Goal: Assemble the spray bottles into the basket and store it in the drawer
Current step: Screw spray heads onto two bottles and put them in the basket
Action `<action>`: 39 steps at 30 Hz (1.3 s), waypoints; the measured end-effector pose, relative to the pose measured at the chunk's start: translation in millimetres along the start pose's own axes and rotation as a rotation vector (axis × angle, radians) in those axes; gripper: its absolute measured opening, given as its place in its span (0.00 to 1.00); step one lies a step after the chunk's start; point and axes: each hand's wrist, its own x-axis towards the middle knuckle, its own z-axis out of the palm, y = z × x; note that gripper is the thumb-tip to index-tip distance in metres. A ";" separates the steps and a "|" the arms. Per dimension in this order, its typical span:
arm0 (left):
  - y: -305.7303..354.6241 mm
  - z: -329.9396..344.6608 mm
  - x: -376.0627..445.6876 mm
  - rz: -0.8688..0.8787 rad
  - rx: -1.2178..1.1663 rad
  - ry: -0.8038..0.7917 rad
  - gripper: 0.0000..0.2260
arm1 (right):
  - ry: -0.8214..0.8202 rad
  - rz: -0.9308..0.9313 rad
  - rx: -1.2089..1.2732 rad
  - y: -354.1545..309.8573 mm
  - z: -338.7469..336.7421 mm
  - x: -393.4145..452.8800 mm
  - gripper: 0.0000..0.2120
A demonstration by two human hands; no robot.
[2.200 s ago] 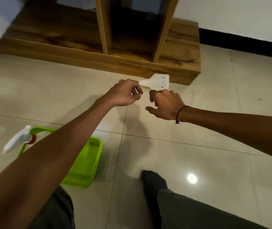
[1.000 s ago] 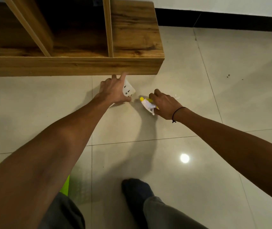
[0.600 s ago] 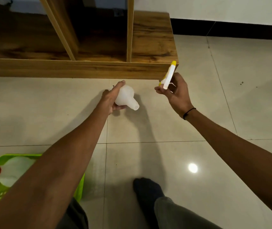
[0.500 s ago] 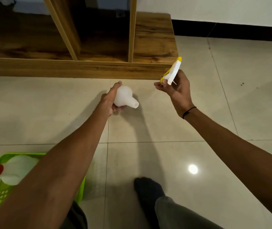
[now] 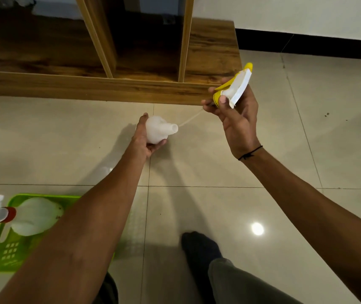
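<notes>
We have one red-collared translucent spray bottle (image 5: 32,216) already lying in the green plastic basket (image 5: 4,255) below our left hand (image 5: 146,139), which grips the open-necked translucent white bottle (image 5: 158,132), while our right hand (image 5: 234,110) pinches the yellow-and-white trigger sprayer head (image 5: 236,86), its dip tube (image 5: 191,118) seemingly just short of the neck, so screwing, basketing and drawer storage remain.

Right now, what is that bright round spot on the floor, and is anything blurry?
Head view: the spot is glare from a light on glossy tile; both arms cast soft shadows; the red-collared bottle at the left edge looks smeared; the shelf's uprights splay from wide-angle distortion.
</notes>
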 end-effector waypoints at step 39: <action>-22.6 34.2 -40.6 0.008 -0.166 -0.089 0.25 | 0.056 0.158 -0.543 53.8 -2.0 -3.1 0.20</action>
